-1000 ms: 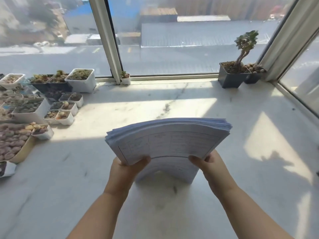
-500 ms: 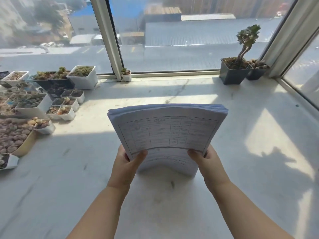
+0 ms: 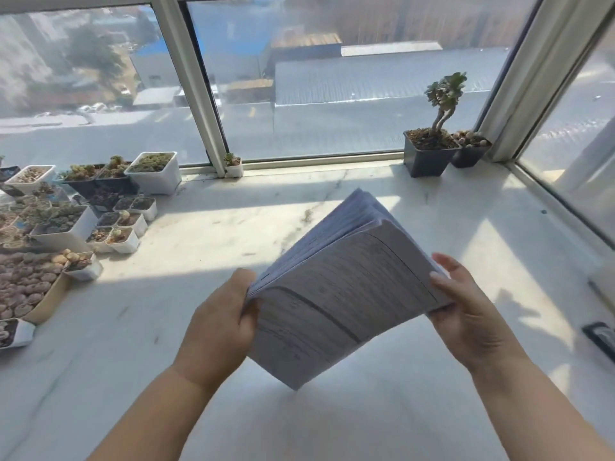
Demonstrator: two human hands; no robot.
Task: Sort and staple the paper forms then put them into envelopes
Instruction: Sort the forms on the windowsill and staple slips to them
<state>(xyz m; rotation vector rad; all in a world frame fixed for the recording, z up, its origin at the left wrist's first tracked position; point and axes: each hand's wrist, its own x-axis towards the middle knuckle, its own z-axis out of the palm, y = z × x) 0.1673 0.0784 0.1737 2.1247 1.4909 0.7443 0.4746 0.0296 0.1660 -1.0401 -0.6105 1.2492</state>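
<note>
The pale marble worktop (image 3: 432, 201) runs along the windows, half in sun and half in shade. The camera has moved since half a second ago, so more of the view outside and of the right-hand pane shows, and a dark flat object (image 3: 600, 337) now appears at the right edge; what it is cannot be told.

The stack of paper forms (image 3: 332, 294) is held above the worktop, near the middle of the view. Half a second ago it stood bent in an arch with its printed face square to the camera; now it is turned to a diamond, one corner pointing down toward the worktop and the far corner rising toward the window, its sheet edges fanned along the upper left side. The print is blurred.

On the left a cluster of small succulent pots (image 3: 100, 214) stands beside a tray of pebble-like plants (image 3: 23, 284), and a dark pot with a small twisted plant (image 3: 429, 151) sits in the far right corner.

The left hand (image 3: 219, 324) grips the stack's left corner, fingers curled round its edge. The right hand (image 3: 466, 307) now holds the right corner, thumb on the top sheet and fingers fairly straight behind.
</note>
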